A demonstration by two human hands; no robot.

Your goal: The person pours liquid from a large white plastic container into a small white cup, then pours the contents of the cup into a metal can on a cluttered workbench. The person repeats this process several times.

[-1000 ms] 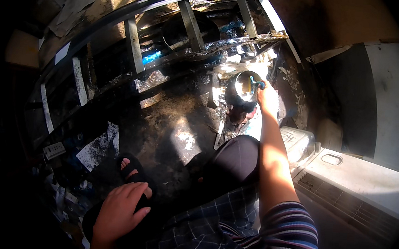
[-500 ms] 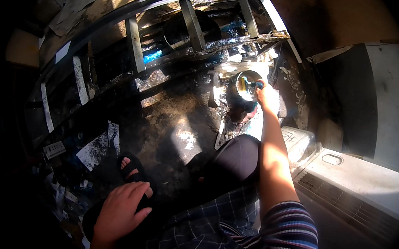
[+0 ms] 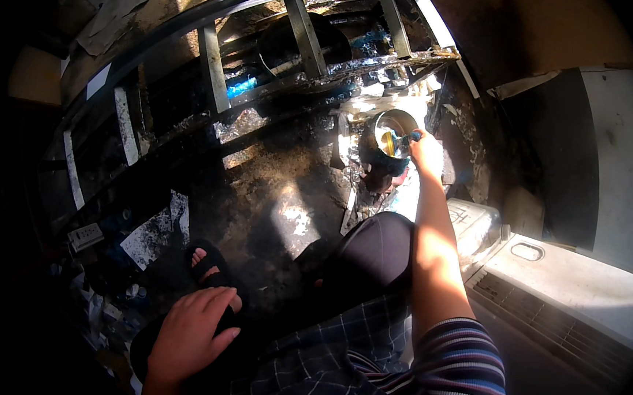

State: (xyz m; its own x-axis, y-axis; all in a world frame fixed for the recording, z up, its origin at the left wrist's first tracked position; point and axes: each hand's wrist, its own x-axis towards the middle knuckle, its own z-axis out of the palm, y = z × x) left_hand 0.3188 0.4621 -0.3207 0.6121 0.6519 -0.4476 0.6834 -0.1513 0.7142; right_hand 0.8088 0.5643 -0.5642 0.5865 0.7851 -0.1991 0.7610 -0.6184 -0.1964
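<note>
My right hand [image 3: 427, 152] reaches out to a round metal can [image 3: 404, 118] in bright sunlight. Its fingers are closed around the dark, blue-stained handle of what looks like a paintbrush [image 3: 388, 142]. The brush's yellowish end lies inside the can's mouth; the depth it reaches cannot be made out. Bluish-green stains mark the can's near rim. My left hand [image 3: 193, 332] lies flat over my left knee, fingers stretched and holding nothing.
A long metal frame with crossbars [image 3: 305, 39] stretches across the far side. Stained paper [image 3: 148, 241] lies on the dirty floor at left, near a small pale box [image 3: 85, 237]. At right are a clear plastic container [image 3: 474, 227] and a white panel with a grille [image 3: 567, 281].
The brush end has shifted slightly down toward the can's near side, and the can's mouth shows more openly. My right hand moved very little; my left hand stays put.
</note>
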